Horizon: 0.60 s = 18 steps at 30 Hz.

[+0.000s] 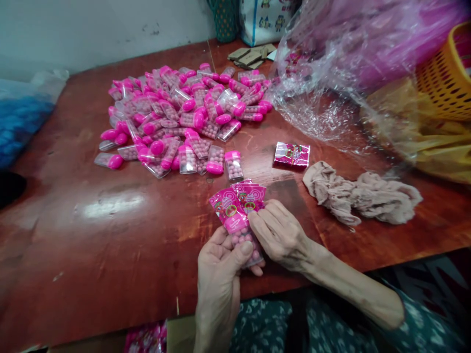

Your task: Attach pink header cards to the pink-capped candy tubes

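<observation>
My left hand [221, 260] is closed around a clear candy container with a pink cap [241, 233], full of small pink balls, at the table's near edge. My right hand [279, 230] pinches pink printed labels [245, 196] fanned out above that container, fingers curled on them. A large heap of the same pink-capped containers [176, 117] lies on the table further back. One folded pink label packet [292, 155] lies flat just beyond my right hand.
A crumpled beige cloth [362, 196] lies right of my hands. Clear plastic bags [342, 73] and an orange basket [447, 78] fill the back right. A blue bag [18, 117] sits at the left on the red-brown table [91, 235]. Cardboard pieces [252, 56] lie at the back.
</observation>
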Each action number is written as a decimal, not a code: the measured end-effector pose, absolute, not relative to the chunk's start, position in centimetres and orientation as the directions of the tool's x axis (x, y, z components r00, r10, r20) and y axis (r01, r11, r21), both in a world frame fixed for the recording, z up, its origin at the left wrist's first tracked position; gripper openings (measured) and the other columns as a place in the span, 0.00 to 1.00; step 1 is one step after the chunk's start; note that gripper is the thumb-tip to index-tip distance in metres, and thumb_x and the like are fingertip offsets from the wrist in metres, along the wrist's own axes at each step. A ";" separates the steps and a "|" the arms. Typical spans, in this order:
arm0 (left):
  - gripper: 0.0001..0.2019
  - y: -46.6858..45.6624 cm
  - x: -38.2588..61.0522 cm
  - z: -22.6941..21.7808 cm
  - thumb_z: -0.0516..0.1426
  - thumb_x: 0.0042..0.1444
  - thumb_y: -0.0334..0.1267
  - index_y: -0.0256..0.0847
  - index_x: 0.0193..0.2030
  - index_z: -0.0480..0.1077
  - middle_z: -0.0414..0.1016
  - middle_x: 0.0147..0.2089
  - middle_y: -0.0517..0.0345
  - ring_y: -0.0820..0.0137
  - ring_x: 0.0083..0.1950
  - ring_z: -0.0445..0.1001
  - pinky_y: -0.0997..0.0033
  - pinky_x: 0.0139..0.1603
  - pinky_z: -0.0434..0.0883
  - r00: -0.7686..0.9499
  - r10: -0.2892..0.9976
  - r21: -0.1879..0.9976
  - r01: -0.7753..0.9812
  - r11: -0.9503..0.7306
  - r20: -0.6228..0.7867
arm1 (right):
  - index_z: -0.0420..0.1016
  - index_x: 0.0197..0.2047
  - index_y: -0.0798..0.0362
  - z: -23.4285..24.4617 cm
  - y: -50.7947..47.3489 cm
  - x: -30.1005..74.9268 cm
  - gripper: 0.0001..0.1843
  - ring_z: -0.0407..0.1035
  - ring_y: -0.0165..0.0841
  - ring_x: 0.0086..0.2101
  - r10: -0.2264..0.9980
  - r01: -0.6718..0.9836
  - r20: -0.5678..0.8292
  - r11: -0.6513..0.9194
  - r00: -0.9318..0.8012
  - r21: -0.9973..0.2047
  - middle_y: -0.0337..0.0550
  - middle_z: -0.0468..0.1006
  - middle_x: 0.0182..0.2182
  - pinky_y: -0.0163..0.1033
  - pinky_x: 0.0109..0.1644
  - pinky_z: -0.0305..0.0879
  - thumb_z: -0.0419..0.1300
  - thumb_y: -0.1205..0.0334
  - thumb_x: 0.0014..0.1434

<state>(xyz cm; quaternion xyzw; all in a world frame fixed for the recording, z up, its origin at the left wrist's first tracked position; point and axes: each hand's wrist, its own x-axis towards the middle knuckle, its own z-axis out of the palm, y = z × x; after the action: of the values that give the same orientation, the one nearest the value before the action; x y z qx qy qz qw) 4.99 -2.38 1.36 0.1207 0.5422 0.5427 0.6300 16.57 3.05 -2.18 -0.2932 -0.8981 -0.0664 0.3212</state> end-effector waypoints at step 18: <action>0.14 -1.9 4.2 0.6 0.62 0.41 0.27 0.34 0.37 0.69 0.74 0.28 0.59 0.77 0.19 0.69 0.80 0.16 0.67 -0.222 0.835 0.776 -0.542 0.324 -0.504 | 0.69 0.35 0.63 -2.1 1.8 16.6 0.11 0.61 0.34 0.26 0.535 0.514 0.589 0.828 -0.605 -0.224 0.44 0.66 0.22 0.43 0.35 0.63 0.47 0.72 0.61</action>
<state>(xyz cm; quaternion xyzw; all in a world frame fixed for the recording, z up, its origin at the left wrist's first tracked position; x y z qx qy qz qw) 4.16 -1.94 0.57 0.1357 0.5396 0.5655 0.6088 16.57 1.84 -2.12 -0.2927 -0.8958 0.0160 0.3341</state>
